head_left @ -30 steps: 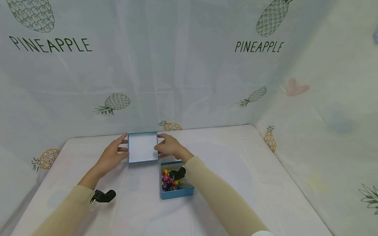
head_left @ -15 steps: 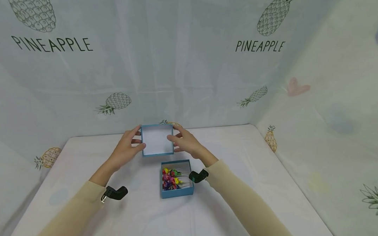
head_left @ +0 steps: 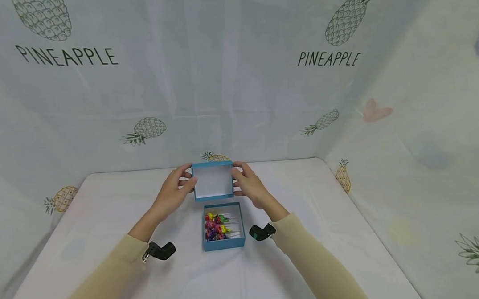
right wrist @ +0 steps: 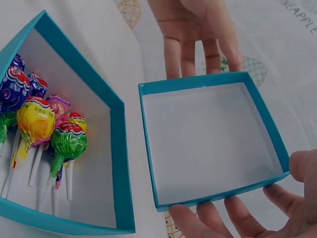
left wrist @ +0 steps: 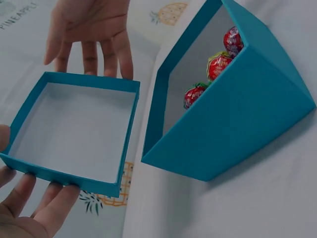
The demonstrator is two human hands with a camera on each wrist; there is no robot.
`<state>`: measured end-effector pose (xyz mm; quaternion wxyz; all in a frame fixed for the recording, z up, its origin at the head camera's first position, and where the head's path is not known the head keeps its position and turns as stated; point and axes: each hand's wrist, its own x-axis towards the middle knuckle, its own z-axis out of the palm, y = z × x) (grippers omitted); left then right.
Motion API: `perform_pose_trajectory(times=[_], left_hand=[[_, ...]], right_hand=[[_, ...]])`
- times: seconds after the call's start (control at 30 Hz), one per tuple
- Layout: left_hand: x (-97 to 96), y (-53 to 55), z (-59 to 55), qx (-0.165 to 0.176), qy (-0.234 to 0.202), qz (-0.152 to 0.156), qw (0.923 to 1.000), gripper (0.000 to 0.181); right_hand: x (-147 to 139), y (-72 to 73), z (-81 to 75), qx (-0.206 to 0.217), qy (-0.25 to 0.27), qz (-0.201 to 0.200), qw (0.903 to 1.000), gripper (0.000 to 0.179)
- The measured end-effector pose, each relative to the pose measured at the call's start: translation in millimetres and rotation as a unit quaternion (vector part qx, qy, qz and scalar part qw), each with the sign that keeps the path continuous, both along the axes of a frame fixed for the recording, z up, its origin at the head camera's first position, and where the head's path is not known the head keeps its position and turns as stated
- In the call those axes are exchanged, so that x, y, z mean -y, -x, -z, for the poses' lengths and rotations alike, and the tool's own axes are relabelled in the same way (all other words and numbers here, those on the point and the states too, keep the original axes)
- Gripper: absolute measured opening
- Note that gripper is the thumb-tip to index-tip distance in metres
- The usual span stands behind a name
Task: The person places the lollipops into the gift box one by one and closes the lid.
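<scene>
A shallow blue box lid [head_left: 213, 181], white inside, is held up behind the box with its hollow side toward me. My left hand [head_left: 173, 192] grips its left edge, thumb at the near rim and fingers along the outer side. On the opposite edge my right hand [head_left: 252, 184] holds it the same way. Nearer to me, the open blue box [head_left: 224, 244] stands on the table, apart from the lid. Several wrapped lollipops [right wrist: 35, 119] in yellow, green, pink and dark blue lie in it, white sticks pointing right in the head view.
A white cloth covers the table [head_left: 181, 277]. Behind it hangs a pale curtain [head_left: 236, 78] printed with pineapples. Black cameras sit on both wrists, the left camera [head_left: 161, 250] and the right camera [head_left: 262, 232], one to each side of the box.
Both hands have carried the lid rightward, from behind and left of the box to straight behind it. The lid's tilt has changed, showing more of its top inner wall. The box stays put.
</scene>
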<state>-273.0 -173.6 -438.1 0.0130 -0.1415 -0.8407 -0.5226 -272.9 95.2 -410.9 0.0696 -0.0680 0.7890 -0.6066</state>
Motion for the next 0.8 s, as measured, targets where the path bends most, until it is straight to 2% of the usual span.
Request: perform_pose_trajectory(times=[0.17,0.43,0.67,0.8], left_hand=[[-5.3,-4.3,-2.0,0.004,-0.036,0.012,0.9993,0.058],[-8.7,-7.7,-2.1,-0.009,-0.008,-0.021,0.9997,0.057],[-10.3,-12.2,4.0,-0.019,0.006,-0.047,0.9987,0.055],[-12.8,-15.3,4.4,-0.018,0.011,-0.06,0.998,0.052]], right_hand=[[-3.1,-1.9,2.8,-0.015,-0.009,0.012,0.9998,0.052],[-4.6,-8.3,5.5,-0.054,-0.035,0.027,0.9976,0.05],[-5.1,-13.9,14.4,-0.087,-0.081,0.04,0.9922,0.048],[-5.2,-15.5,20.1,-0.1,-0.083,0.048,0.9903,0.044]])
